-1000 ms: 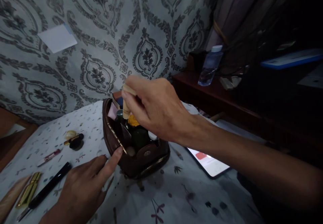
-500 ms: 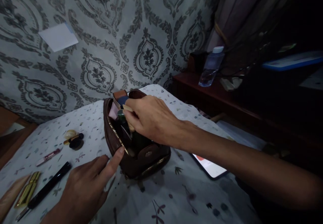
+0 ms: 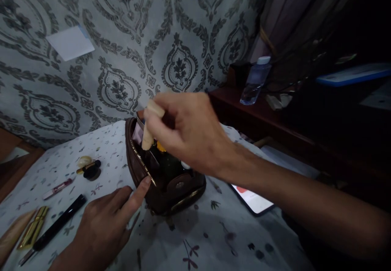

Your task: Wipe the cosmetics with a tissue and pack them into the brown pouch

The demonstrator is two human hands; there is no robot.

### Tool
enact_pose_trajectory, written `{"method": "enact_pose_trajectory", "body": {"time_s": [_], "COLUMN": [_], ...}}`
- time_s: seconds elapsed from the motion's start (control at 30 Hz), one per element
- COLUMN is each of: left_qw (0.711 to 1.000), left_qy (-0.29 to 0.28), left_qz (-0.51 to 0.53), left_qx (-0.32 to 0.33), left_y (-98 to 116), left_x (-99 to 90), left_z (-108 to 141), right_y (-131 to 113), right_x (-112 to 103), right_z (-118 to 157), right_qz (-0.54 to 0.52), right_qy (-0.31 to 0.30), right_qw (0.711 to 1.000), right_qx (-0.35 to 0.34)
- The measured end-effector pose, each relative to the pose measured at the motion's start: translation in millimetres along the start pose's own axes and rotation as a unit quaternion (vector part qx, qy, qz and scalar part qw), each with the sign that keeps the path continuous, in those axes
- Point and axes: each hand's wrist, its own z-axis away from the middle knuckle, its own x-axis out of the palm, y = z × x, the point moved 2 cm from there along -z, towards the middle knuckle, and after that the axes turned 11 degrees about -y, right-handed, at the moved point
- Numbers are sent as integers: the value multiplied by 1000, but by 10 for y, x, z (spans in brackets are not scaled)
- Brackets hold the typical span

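An open brown bag [image 3: 139, 171] with a gold zipper stands on the patterned sheet, with a pink item [image 3: 137, 134] and dark and yellow items inside. Above its opening, my right hand [image 3: 186, 130] pinches a beige object [image 3: 148, 136] between thumb and fingers; part of the object is hidden by them. My left hand [image 3: 106, 218] rests at the bag's near left side, its index fingertip on the zipper edge, the other fingers loosely bent and nothing seen in them.
Left on the sheet [image 3: 171, 246] lie a black tube [image 3: 59, 223], gold tubes [image 3: 33, 227], a lip gloss [image 3: 57, 189] and small dark and cream items [image 3: 88, 168]. A phone [image 3: 255, 201] lies right; a water bottle [image 3: 255, 80] stands on a red shelf.
My right hand has risen out of the bag, and the beige object in its fingers now shows above the opening. My left hand has stayed at the zipper.
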Motion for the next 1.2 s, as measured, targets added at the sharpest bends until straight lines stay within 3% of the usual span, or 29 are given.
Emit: {"method": "enact_pose_trajectory", "body": {"time_s": [0.2,0.33,0.77,1.0,1.2], "left_qw": [1000,1000,1000,999,999], "left_qy": [1,6,-9,-22,-31], "left_qz": [-7,-13,-13,-29,-38], "left_qx": [-3,1,-13,-2,2], "left_y": [-2,-3,16,-6,-12], "left_x": [-21,-28,4,-29,-41], "left_z": [-11,-14,41,79,72], "right_y": [-1,41,52,7,94], "right_x": [402,515,376,329,338], "right_z": [-65,-82,-20,161,294], "right_qz": [63,103,108,131,182], "right_qy": [-125,-192,-180,-216,-201], "right_qw": [990,975,976,964,954], "right_qx": [32,42,59,-80,-125]}}
